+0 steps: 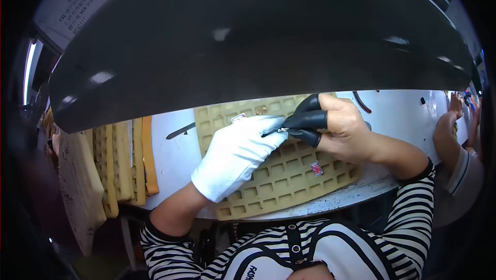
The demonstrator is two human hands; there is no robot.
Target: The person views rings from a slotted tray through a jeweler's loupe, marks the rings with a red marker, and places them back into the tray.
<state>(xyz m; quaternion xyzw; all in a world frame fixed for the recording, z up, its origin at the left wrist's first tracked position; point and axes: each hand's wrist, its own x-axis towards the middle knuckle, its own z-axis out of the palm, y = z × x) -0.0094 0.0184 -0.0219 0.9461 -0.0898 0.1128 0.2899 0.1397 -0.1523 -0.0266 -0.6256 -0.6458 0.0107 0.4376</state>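
Observation:
My left hand, in a white glove, pinches a small shiny metal piece at its fingertips. From the right, my right hand meets it, with black finger covers on the thumb and fingers, which are pressed together at the same piece. The fingers hide most of the piece, so its kind cannot be made out. Both hands are above a yellowish foam tray with rows of square pockets. A small red-and-white badge-like piece lies on the tray below my right hand. Another similar piece shows behind the glove.
A large dark lamp hood spans the upper view. On the white table lie a dark flat blade-like tool and a red-and-black tool handle. More foam trays stand stacked at left. Another person's arm is at far right.

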